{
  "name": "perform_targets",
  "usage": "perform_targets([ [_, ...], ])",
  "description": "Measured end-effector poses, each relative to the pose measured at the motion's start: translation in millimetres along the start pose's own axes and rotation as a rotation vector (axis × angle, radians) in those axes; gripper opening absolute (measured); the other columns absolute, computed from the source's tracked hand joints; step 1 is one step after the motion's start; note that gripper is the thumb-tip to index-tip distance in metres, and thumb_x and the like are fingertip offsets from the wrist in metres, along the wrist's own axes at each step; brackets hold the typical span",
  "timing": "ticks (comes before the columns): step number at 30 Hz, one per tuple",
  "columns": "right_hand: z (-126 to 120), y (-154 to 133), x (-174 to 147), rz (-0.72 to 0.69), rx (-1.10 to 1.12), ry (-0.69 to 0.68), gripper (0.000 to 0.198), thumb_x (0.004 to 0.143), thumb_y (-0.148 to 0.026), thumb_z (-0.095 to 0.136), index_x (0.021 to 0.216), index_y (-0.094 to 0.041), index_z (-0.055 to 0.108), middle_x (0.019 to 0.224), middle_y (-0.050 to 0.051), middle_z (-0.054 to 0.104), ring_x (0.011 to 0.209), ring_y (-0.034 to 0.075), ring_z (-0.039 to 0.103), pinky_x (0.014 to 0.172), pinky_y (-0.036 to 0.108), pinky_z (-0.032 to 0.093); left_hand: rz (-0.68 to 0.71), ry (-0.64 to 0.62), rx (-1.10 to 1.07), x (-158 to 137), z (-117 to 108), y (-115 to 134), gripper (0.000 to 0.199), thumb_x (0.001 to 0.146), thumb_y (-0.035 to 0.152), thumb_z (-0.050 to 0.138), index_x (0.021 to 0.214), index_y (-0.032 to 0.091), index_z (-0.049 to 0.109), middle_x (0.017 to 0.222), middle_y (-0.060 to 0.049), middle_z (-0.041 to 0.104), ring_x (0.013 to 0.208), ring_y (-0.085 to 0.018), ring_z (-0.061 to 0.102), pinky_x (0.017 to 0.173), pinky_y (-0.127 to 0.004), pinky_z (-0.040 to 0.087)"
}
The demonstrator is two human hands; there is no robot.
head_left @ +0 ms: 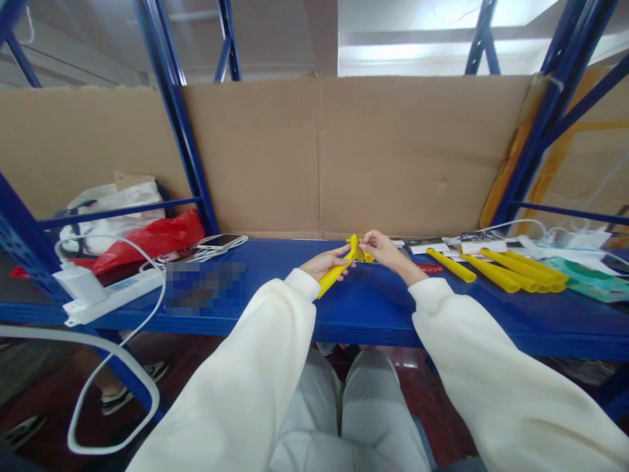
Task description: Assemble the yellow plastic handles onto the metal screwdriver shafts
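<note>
My left hand (328, 263) is closed around a yellow tapered tube (332, 280) with a wider yellow piece (354, 245) at its upper end. The tube tilts, its thick end pointing down toward me. Just right of that upper end is my right hand (381, 248), fingers pinched together; whatever is between them is too small to make out. Another small yellow piece (367, 257) shows beneath the right fingers, partly hidden. On the blue shelf to the right lie several loose yellow tubes (496, 273), and a red object (430, 269) rests near my right wrist.
A white power strip (118, 296) with a plug and looping cable stands at the left, near a phone (223, 240) and a red bag (147, 242). Cardboard (393, 157) closes off the back. Blue posts (181, 131) frame the shelf. A green packet (592, 280) lies far right.
</note>
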State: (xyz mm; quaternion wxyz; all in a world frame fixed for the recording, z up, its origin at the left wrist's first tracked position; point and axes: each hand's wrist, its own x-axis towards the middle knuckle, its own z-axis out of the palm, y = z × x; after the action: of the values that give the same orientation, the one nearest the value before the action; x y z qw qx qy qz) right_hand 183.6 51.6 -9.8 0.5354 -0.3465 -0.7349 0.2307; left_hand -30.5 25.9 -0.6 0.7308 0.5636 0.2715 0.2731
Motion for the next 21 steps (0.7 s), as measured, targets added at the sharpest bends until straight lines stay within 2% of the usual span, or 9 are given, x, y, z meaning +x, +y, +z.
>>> perform_targets([
  [6, 4.4, -6.7, -3.5, -0.014, 0.013, 0.029, 0.039, 0.067, -0.048, 0.075, 0.071, -0.025, 0.044, 0.068, -0.005, 0.051, 0.066, 0.014, 0.052, 0.072, 0.034, 0.049, 0.009, -0.037, -0.02, 0.9, -2.6, -1.3, 0.087, 0.09, 0.003, 0.056, 0.164, 0.029, 0.017, 0.087, -0.003, 0.066, 0.056, -0.011, 0.06, 0.047, -0.018, 0.043],
  [21, 14.3, 1.5, -4.6, -0.041, -0.146, 0.123, 0.026, 0.077, -0.038, 0.068, 0.075, -0.025, 0.046, 0.076, 0.0, 0.06, 0.074, 0.018, 0.059, 0.074, 0.037, 0.052, 0.011, -0.04, -0.02, 1.6, -0.5, -1.8, 0.089, 0.09, 0.004, 0.059, 0.165, 0.028, 0.017, 0.087, -0.003, 0.066, 0.057, -0.011, 0.06, 0.047, -0.017, 0.043],
])
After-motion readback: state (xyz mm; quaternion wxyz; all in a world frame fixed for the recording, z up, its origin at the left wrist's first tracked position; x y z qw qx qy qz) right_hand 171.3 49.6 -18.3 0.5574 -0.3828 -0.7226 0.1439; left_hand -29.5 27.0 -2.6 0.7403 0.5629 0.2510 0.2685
